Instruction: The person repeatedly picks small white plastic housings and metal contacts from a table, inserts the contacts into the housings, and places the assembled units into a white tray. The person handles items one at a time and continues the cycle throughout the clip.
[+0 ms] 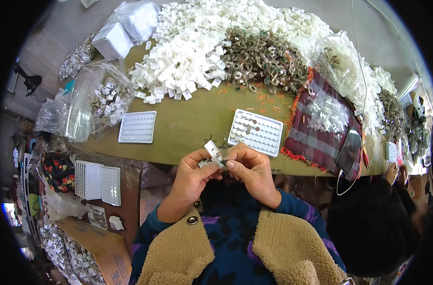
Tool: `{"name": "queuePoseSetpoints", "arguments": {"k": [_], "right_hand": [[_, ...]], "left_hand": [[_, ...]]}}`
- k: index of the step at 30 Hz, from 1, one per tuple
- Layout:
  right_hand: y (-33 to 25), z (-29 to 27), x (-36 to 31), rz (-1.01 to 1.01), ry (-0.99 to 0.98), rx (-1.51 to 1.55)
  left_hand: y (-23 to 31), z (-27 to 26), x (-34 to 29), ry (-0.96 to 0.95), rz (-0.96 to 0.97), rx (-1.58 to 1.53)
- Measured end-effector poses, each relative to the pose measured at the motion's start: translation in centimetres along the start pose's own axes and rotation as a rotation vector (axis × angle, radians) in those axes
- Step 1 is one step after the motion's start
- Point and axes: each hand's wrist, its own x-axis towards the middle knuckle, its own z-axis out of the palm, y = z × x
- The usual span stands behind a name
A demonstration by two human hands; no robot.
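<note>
Close to the table's front edge, my left hand (190, 178) is closed around a small white plastic housing (211, 148), which is tilted up. Dark thin bits stick out at its top end. My right hand (254, 173) meets it from the right, thumb and forefinger pinched at the housing's lower end; what they grip is too small to make out. Just beyond my right hand lies a white tray (273, 134) with rows of round pockets. Small round pieces (238, 134) sit in its left part. A similar white tray (137, 127) lies farther left.
Across the table's far side spread a big heap of white plastic housings (178, 64) and a heap of dark wired parts (264, 59). Plaid cloth (302, 137) at right bears clear pieces (328, 114) and a phone (350, 147). Stacked trays (88, 180) stand left. Another person (373, 223) sits at right.
</note>
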Motion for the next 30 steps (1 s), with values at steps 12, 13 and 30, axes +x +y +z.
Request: {"name": "queuePoseSetpoints", "arguments": {"k": [12, 13, 30], "right_hand": [[0.0, 0.0, 0.2, -0.3, 0.04, -0.58], [0.0, 0.0, 0.2, -0.336, -0.009, -0.608], [-0.1, -0.1, -0.4, -0.322, 0.017, -0.585]], "left_hand": [[-0.9, 0.7, -0.3, 0.097, -0.003, -0.056], [-0.9, 0.5, -0.3, 0.101, -0.012, -0.079], [-1.0, 1.2, 0.2, 0.085, 0.215, 0.189]]}}
